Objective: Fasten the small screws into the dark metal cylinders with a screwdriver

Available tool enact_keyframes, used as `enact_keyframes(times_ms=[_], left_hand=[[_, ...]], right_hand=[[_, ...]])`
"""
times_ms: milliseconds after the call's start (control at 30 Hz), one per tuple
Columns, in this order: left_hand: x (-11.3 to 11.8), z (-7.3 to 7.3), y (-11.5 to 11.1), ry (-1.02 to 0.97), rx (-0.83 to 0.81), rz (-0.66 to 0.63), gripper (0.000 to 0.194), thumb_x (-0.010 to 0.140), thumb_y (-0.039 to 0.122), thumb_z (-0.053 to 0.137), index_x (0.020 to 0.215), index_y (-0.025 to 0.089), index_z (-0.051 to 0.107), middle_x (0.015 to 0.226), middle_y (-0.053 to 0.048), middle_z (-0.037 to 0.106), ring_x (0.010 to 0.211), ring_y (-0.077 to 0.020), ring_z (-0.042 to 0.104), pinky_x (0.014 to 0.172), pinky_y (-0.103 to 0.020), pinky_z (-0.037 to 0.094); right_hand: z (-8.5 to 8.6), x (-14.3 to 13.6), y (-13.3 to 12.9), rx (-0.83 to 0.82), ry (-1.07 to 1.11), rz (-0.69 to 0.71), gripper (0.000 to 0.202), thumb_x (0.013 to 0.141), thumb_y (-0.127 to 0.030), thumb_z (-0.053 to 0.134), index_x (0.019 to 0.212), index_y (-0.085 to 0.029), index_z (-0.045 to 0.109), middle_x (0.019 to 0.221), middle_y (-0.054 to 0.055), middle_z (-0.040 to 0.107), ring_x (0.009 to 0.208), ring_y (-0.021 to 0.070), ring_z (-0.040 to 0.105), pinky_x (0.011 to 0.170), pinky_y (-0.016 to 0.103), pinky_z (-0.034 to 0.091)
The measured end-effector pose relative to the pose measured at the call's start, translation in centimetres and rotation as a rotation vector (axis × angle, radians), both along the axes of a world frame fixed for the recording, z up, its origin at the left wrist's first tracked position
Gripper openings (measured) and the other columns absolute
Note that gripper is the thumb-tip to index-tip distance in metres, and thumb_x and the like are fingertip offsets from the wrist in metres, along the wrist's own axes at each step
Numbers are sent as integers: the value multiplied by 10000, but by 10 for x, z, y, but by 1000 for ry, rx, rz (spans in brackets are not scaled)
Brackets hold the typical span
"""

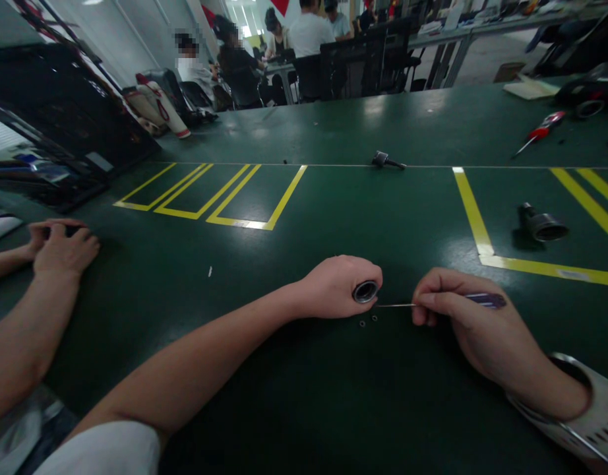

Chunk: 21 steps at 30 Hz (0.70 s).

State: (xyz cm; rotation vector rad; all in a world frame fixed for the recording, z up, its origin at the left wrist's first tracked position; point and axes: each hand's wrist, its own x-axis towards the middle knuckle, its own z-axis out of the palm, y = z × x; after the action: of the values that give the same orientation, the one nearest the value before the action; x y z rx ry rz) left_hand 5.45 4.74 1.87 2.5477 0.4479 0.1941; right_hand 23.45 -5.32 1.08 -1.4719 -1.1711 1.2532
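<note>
My left hand (339,287) is wrapped round a dark metal cylindrical part (365,291), whose round open end faces up and toward me. To its right, my right hand (462,310) is closed on a thin screwdriver with a purple handle (486,301). The screwdriver's slim shaft (395,305) points left and its tip is close beside my left hand; whether it touches the part I cannot tell. Just below the tip, two tiny rings, one (362,324) and another (374,318), lie on the green table (294,396).
A metal part with a wide mouth (548,227) lies at the right, another metal part (387,160) farther back. A red screwdriver (540,134) rests at the back right. At the far left are another person's hands (66,247). Yellow tape (475,214) marks the table. People sit beyond.
</note>
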Motion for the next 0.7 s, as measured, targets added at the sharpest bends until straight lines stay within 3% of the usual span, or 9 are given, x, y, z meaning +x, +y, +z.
enact_keyframes(times_ms=[433, 700], left_hand=[[-1, 3, 1, -4, -48, 9, 79, 767, 211, 566, 795, 146, 530, 772, 1, 563, 720, -107, 516, 650, -223, 390], [-1, 4, 0, 59, -32, -12, 58, 760, 191, 571, 785, 150, 538, 766, 4, 561, 728, -111, 518, 651, -224, 387]], right_hand=[[-5, 0, -1, 70, -39, 37, 126, 763, -216, 521, 652, -190, 575, 572, -10, 590, 558, 136, 515, 523, 261, 385], [10, -7, -4, 255, -296, 258, 185, 770, -212, 464, 613, -187, 558, 581, -4, 554, 558, 141, 521, 525, 267, 375]])
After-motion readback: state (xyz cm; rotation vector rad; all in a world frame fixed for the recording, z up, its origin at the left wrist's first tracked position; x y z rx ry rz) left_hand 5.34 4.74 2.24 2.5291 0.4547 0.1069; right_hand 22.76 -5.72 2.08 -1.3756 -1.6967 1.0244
